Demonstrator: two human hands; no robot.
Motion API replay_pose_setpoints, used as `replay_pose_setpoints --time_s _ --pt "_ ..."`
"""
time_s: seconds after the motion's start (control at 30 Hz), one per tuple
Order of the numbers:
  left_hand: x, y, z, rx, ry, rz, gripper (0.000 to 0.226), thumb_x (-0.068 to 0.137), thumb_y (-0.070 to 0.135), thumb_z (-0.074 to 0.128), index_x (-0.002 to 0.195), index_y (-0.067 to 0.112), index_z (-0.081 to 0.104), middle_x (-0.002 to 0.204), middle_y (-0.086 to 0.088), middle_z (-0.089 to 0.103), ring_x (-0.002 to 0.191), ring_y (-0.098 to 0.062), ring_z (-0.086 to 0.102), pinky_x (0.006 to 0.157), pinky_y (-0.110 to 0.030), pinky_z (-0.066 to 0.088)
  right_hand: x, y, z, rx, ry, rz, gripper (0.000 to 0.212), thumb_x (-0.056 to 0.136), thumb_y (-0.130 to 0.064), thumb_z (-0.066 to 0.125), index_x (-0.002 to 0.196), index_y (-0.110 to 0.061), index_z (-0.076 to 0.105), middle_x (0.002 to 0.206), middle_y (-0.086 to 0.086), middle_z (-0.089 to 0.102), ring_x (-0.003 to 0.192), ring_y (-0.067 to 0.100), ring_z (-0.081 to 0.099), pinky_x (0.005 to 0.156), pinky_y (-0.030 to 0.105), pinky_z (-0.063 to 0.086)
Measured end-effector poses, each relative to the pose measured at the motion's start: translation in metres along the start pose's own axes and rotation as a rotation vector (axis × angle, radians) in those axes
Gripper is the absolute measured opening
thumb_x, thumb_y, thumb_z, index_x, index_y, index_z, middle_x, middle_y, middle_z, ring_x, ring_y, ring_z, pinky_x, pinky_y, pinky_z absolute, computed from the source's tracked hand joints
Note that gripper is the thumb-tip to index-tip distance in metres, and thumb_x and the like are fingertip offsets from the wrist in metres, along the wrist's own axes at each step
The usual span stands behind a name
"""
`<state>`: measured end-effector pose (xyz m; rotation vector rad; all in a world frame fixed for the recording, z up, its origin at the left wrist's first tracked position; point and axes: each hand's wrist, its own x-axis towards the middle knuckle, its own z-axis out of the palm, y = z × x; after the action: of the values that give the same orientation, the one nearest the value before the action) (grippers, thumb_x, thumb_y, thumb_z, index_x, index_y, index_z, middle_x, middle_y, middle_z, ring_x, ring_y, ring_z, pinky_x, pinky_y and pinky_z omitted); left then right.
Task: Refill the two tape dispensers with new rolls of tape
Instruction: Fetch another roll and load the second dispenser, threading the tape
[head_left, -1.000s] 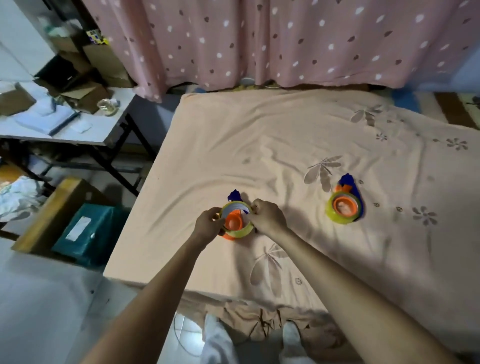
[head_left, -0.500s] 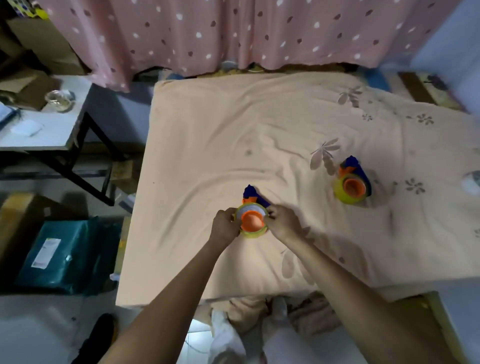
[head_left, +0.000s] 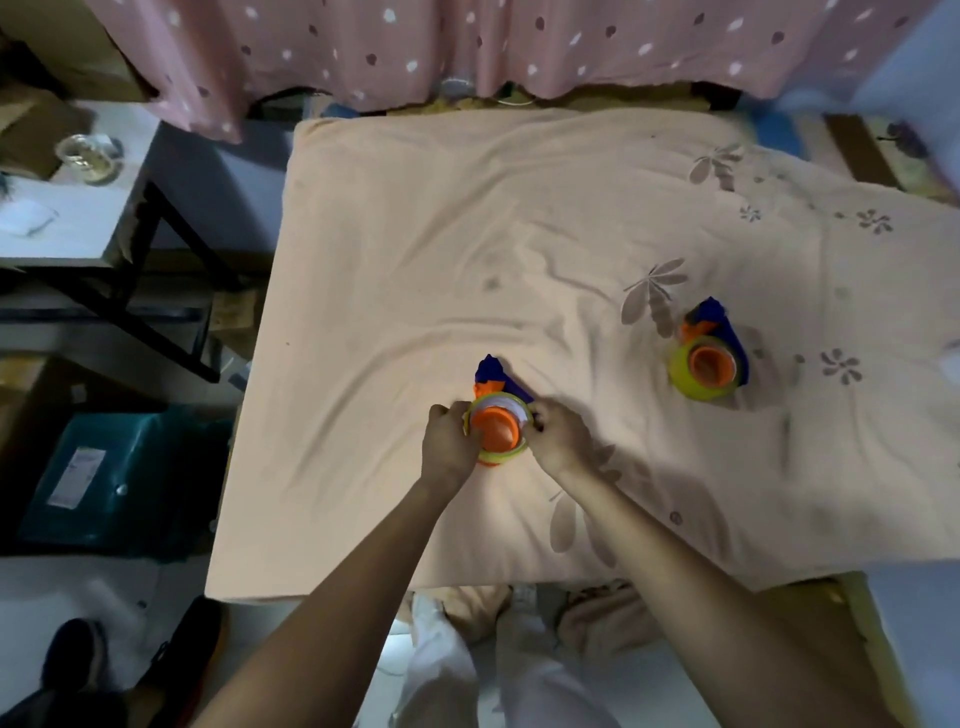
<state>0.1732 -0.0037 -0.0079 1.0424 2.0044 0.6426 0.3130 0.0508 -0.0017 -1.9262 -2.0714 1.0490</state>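
A blue and orange tape dispenser (head_left: 497, 426) lies on the peach bedsheet (head_left: 415, 270) near the front edge, with a yellow-rimmed tape roll (head_left: 500, 456) around its orange hub. My left hand (head_left: 448, 447) grips the roll's left side and my right hand (head_left: 557, 436) grips its right side, fingers curled on the rim. A second dispenser (head_left: 707, 358) of the same colours, carrying a yellow roll, lies alone to the right.
A pink dotted curtain (head_left: 467, 47) hangs behind the bed. To the left stand a white table (head_left: 67, 218) with a glass dish (head_left: 88, 156), cardboard boxes and a teal parcel (head_left: 104, 478) on the floor. Dark shoes (head_left: 72, 660) lie at the lower left.
The camera has tilted down and shifted, so the bed sits more squarely in view. Both hands stay on the near dispenser's roll, which now sits lower over the orange hub.
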Motion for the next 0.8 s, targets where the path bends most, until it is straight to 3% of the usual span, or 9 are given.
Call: replay_pose_setpoints --time_s 0.2,0.33,0.4,0.5,0.57,0.63,0.7,0.8 --pt "0.007 -0.007 0.004 0.035 0.04 0.002 0.031 0.088 0.015 0.054 0.118 0.006 0.06 0.097 -0.009 0.046 0.085 -0.035 0.058 0.074 -0.03 0.045 0.004 0.001 0.001 -0.017 -0.075 -0.004 0.022 0.08 -0.013 0.054 0.06 -0.016 0.046 0.056 -0.003 0.046 0.061 0.02 0.046 0.049 0.028 0.029" --pt "0.006 -0.011 0.003 0.015 0.023 -0.032 0.038 0.083 0.024 0.052 0.116 0.007 0.061 0.092 -0.006 0.046 0.082 -0.04 0.062 0.077 -0.044 0.054 0.002 0.0 0.002 -0.061 -0.084 -0.039 0.036 0.083 -0.014 0.055 0.056 -0.022 0.034 0.053 -0.007 0.039 0.053 0.015 0.04 0.046 0.027 0.023" --pt "0.006 -0.013 0.003 0.002 0.002 -0.026 0.047 0.075 0.029 0.047 0.115 0.008 0.061 0.084 -0.002 0.044 0.083 -0.04 0.062 0.077 -0.047 0.054 0.002 0.001 0.004 -0.071 -0.081 -0.05 0.038 0.085 -0.013 0.053 0.055 -0.024 0.032 0.053 -0.007 0.038 0.056 0.018 0.042 0.047 0.028 0.023" --pt "0.008 -0.017 0.005 0.021 -0.029 -0.03 0.043 0.078 0.023 0.049 0.116 0.006 0.06 0.087 -0.006 0.045 0.084 -0.042 0.061 0.079 -0.049 0.054 0.003 0.003 0.007 -0.113 -0.08 -0.064 0.042 0.089 -0.014 0.051 0.058 -0.031 0.028 0.055 -0.009 0.038 0.065 0.021 0.046 0.046 0.025 0.023" --pt "0.012 -0.021 0.006 0.037 -0.031 -0.037 0.043 0.078 0.022 0.049 0.116 0.007 0.06 0.094 -0.014 0.05 0.081 -0.041 0.061 0.078 -0.048 0.054 0.003 0.003 0.009 -0.135 -0.094 -0.081 0.033 0.091 -0.016 0.051 0.065 -0.033 0.04 0.059 -0.008 0.044 0.071 0.023 0.05 0.047 0.025 0.025" --pt "0.015 -0.025 0.008 0.058 -0.038 -0.039 0.035 0.083 0.012 0.052 0.117 0.005 0.06 0.1 -0.021 0.054 0.078 -0.036 0.057 0.079 -0.047 0.054 0.004 0.003 0.01 -0.159 -0.101 -0.092 0.015 0.092 -0.018 0.051 0.094 -0.024 0.065 0.075 0.003 0.064 0.08 0.028 0.06 0.056 0.028 0.031" --pt "0.019 -0.03 0.012 0.061 -0.048 -0.046 0.032 0.085 0.005 0.05 0.116 0.003 0.059 0.102 -0.022 0.056 0.08 -0.034 0.055 0.081 -0.047 0.053 0.007 0.006 0.015 -0.179 -0.104 -0.072 0.025 0.093 -0.019 0.05 0.113 -0.013 0.064 0.093 0.011 0.07 0.089 0.03 0.064 0.064 0.028 0.036" --pt "0.021 -0.034 0.018 0.077 -0.059 -0.072 0.032 0.086 0.003 0.047 0.116 0.001 0.059 0.104 -0.022 0.055 0.09 -0.042 0.06 0.084 -0.046 0.052 0.011 0.007 0.022 -0.153 -0.152 -0.027 0.024 0.092 -0.02 0.048 0.11 -0.01 0.06 0.096 0.012 0.069 0.091 0.031 0.064 0.066 0.031 0.044"
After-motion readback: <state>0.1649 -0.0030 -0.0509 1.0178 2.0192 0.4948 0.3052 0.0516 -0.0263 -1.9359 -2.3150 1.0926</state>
